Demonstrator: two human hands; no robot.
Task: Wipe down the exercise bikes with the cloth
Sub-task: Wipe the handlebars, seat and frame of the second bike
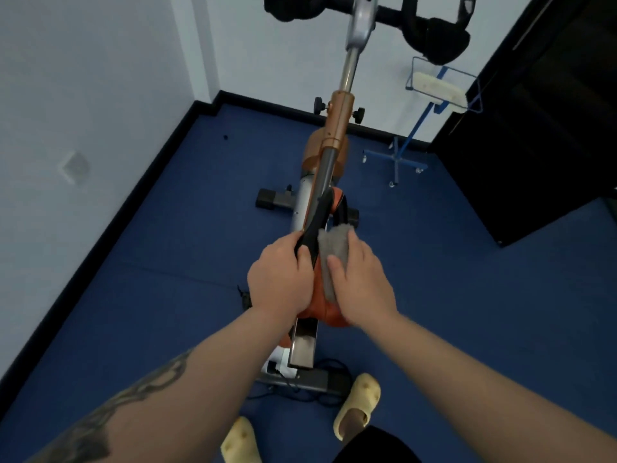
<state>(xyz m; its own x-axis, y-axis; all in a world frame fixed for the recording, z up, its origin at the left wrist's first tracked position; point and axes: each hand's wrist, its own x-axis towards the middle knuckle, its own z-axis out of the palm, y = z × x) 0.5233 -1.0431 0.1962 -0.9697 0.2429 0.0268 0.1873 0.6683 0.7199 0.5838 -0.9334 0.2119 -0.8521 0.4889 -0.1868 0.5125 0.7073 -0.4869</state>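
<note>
**A:** ok so what's going on with the bike [337, 128] here? where's the cloth?

**B:** grey cloth [332, 252] is right on the saddle [322, 307], on its right half. right hand [362, 282] lies flat over it, fingers pretty much straight and pointing forward, pressing the cloth down onto the orange seat. thumb sits along the cloth's near edge. a fuzzy bit of cloth pokes out past the fingertips.

**A:** and the other hand?

**B:** left hand [282, 277] is wrapped around the left side of the saddle, thumb hooked over the black strip that runs down the middle toward the nose. so that one's curled and gripping the seat, while the right is open on the cloth. the two hands are almost touching, cloth and black strip between them.

**A:** rest of the scene?

**B:** bike stands on a blue floor [450, 295], pointing away from the person toward a white wall [83, 78]. black handlebars [430, 31] up top on a silver post, copper-coloured frame under that. blue rolling stand [405, 162] off to the right by the wall, with a pale mop head [437, 90] on it (at least it looks like one, bit blurry). dark cabinet [534, 128] further right. yellow slippers [359, 404] at the bottom, just behind the bike's rear foot, and a black cable trails on the floor there.
</note>
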